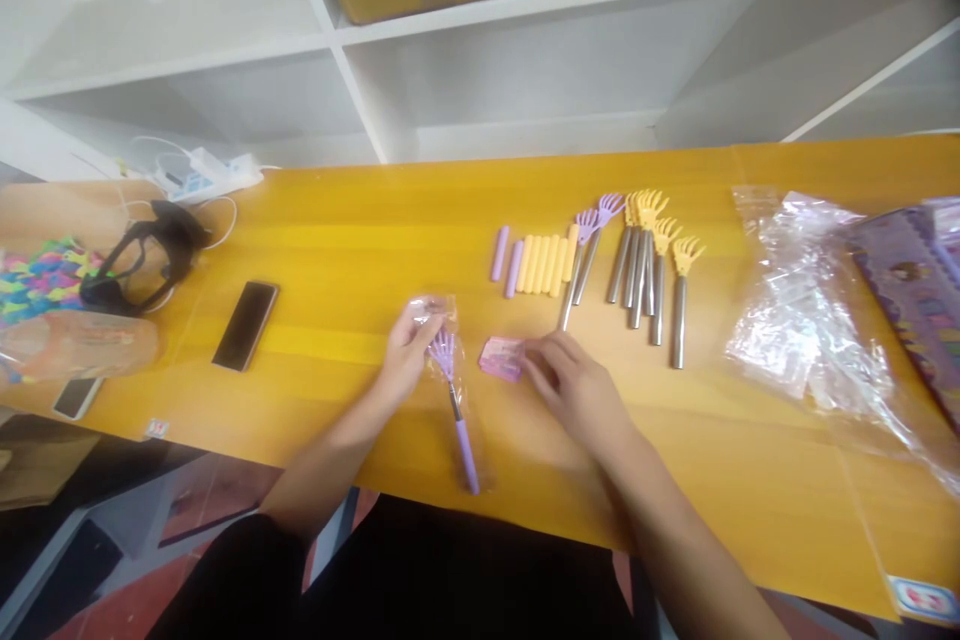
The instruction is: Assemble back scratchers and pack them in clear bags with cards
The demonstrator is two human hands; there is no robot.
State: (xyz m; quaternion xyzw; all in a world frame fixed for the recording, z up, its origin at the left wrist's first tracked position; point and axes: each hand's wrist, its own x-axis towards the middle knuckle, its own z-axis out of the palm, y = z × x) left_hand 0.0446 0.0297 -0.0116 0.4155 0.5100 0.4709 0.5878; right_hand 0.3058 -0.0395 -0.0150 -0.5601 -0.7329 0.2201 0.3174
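- Your left hand pinches the top of a clear sleeve holding a purple scratcher, flat on the worktop before you.
- Your right hand's fingertips meet a pink card's edge; whether they grip it, you cannot tell.
- The thin film could slip or crumple if your pinch loosens.
- The card could bend if you press one edge.
- A wide right-hand sweep could scatter the loose scratchers.
- Glare obscures the sleeve's mouth; the card's print is blurred; purple packaging runs out of frame.
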